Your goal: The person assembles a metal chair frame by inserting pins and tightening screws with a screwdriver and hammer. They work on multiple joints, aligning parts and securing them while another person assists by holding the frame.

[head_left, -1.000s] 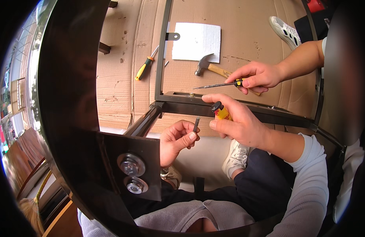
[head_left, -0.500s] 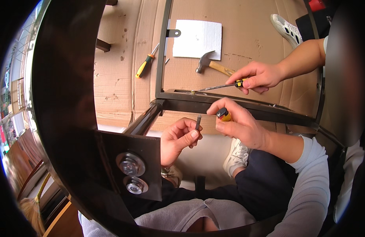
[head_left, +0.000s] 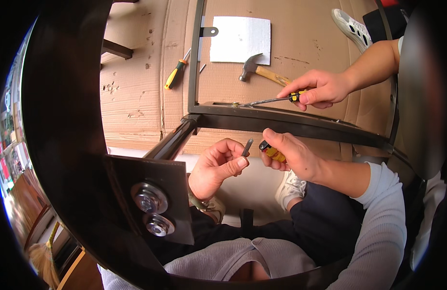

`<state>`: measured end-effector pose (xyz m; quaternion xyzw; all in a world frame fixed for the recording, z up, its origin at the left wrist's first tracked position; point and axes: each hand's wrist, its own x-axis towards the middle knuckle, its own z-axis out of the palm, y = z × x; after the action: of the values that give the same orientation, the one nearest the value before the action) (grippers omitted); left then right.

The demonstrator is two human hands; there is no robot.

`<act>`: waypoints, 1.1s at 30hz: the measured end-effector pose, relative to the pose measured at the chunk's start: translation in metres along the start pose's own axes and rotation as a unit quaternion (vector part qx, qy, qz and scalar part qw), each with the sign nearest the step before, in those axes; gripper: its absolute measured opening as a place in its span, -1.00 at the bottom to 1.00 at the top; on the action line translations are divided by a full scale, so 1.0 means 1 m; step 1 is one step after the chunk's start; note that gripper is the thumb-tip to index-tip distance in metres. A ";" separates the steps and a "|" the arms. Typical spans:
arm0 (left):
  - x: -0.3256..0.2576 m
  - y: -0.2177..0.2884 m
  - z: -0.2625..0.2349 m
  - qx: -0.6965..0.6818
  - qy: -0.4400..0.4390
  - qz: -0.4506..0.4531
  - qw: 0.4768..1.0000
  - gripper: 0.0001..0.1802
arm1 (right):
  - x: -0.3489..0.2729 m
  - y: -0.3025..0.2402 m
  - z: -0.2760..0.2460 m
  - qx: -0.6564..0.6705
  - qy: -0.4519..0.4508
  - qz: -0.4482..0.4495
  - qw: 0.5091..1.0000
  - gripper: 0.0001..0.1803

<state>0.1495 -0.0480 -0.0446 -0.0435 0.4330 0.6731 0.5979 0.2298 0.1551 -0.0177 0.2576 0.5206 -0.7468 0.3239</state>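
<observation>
My left hand (head_left: 214, 166) pinches a short dark metal screwdriver bit (head_left: 247, 147) between thumb and fingers, its tip pointing up. Just to the right, my right hand (head_left: 296, 154) grips a stubby yellow-and-black screwdriver handle (head_left: 272, 151) whose dark end, with a small hole in it, faces the bit. A gap separates the two pieces. Beyond my hands runs the dark metal frame (head_left: 262, 121). A co-worker's hand (head_left: 322, 89) reaches in from the right and holds a yellow-and-black screwdriver (head_left: 267, 101), its tip at a slot in the frame's bar.
A claw hammer (head_left: 267, 72) lies partly across a white foam sheet (head_left: 240, 38) on the cardboard (head_left: 136, 96). Left of the frame rests an orange-and-green screwdriver (head_left: 175, 75). Close on my left stands a dark metal plate (head_left: 177, 193) with two large bolts.
My right hand has turned, raising its thumb, and the handle's end now faces the bit. The bit leans further right. The view has shifted slightly; the co-worker's screwdriver stays at the slot.
</observation>
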 end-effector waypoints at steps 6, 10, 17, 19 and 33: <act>-0.002 0.000 0.000 0.008 0.003 -0.017 1.000 -0.88 | 0.001 0.002 0.001 -0.007 0.024 -0.021 0.999 -0.32; -0.002 0.000 -0.002 -0.012 -0.021 -0.035 0.999 -0.84 | 0.002 0.004 0.002 0.002 0.043 -0.017 0.999 -0.36; -0.003 0.000 -0.002 -0.005 -0.014 -0.041 0.999 -0.83 | 0.003 0.007 0.001 -0.022 0.051 -0.027 0.998 -0.40; -0.003 -0.001 -0.001 -0.001 -0.007 -0.037 0.999 -0.82 | 0.004 0.007 0.000 -0.033 0.042 -0.031 0.998 -0.40; -0.004 -0.001 -0.002 -0.010 -0.021 -0.038 0.999 -0.84 | 0.003 0.005 0.000 -0.022 0.044 -0.026 0.998 -0.44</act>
<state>0.1506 -0.0522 -0.0445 -0.0516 0.4118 0.6550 0.6315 0.2315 0.1534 -0.0225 0.2699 0.5571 -0.7312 0.2865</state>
